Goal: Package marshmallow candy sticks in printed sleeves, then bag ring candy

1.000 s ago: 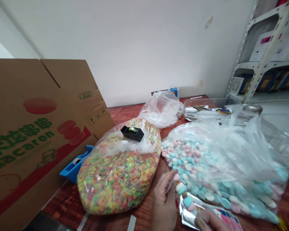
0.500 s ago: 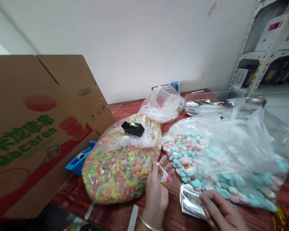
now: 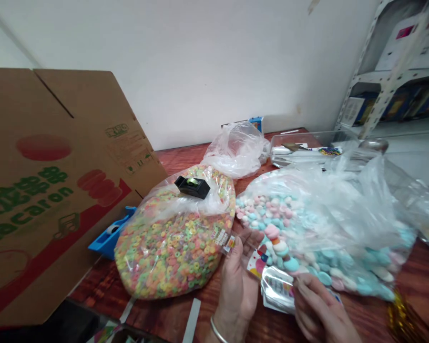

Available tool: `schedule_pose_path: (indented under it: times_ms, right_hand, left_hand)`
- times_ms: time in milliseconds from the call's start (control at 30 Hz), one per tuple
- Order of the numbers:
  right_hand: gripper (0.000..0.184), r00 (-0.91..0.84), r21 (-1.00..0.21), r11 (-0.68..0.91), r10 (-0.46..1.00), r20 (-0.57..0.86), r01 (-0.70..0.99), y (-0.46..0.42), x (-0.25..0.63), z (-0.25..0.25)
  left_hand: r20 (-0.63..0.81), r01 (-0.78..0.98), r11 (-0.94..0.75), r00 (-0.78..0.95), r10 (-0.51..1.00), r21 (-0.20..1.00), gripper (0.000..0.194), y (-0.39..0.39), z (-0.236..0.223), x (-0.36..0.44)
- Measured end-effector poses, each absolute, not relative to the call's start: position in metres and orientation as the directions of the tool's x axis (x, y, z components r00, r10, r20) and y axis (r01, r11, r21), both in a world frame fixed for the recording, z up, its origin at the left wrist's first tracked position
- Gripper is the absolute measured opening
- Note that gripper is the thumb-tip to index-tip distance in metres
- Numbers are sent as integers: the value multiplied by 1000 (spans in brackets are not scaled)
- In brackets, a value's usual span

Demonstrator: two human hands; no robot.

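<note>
Hands nearer each other than half a second ago. Flat clear plastic packet printed with coloured dots point(image 3: 258, 262), then well clear of the foil, now has its printed end against the near corner, in view, of a silver foil packet stack point(image 3: 277, 289); contact cannot be confirmed. Meaning, as judged: packet and foil are being brought together, with no transfer made yet.

Left hand point(image 3: 240, 288): palm turned up, thumb over the clear packet, fingers stretched out behind it, so lightly clamped on it. Plain silver-coloured bangle point(image 3: 219, 331) at its wrist. Right hand point(image 3: 321, 305): reaching in from the lower right, thumb and fingers pinched on the foil's right side.

Just beyond the fingers: short row of stacked pink, white and blue round candies point(image 3: 280, 248). Past it, above the right hand, large clear bag of pastel round pieces point(image 3: 321, 233). Left of the left hand, large clear bag of multicoloured small rings point(image 3: 175, 252), black tape dispenser point(image 3: 196, 189) on top. Farther left, blue plastic tape dispenser point(image 3: 109, 240), then brown printed cardboard carton point(image 3: 93, 109). Right of the right hand, gold tinsel point(image 3: 402, 314) on the reddish-brown wood-grain tabletop point(image 3: 160, 317).
</note>
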State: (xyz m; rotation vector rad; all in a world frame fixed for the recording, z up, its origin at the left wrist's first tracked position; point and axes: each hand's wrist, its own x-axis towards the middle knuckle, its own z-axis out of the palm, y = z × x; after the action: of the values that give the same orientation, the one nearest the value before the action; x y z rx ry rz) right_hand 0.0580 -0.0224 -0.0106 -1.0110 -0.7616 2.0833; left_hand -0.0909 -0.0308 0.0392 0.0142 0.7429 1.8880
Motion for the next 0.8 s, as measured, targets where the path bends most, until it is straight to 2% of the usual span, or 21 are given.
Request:
schedule_pose_path:
  times_ms: [100, 233, 333, 433, 500, 667, 800]
  right_hand:
    - [36, -441, -718, -565, 809, -388, -405, -16, 46, 4]
    - [39, -369, -777, -450, 880, -300, -440, -16, 30, 12]
    - [33, -366, -801, -412, 893, -261, -435, -11, 29, 4]
    - [32, -432, -841, -377, 881, -195, -389, -3, 37, -5]
    - [33, -444, -880, -321, 884, -146, -349, 1, 43, -9]
    - [29, -407, -964, -180, 909, -87, -196, 4, 51, -8]
    - [31, -424, -981, -151, 902, -85, -125, 6, 57, 0]
  left_hand:
    - [-280, -840, -190, -370, 886, 508, 28, -33, 35, -77]
    - [-249, -836, -163, -334, 909, 524, 31, -32, 32, -68]
    - [-266, -773, -144, -378, 887, 617, 32, -32, 32, -64]
    - [-280, -676, -97, -426, 860, 730, 24, -34, 30, -61]
    - [-286, -645, -51, -407, 868, 763, 19, -35, 28, -60]
    - [-362, -712, -59, -425, 830, 700, 26, -33, 23, -63]
    - [-398, -751, -67, -421, 815, 657, 29, -30, 17, -64]
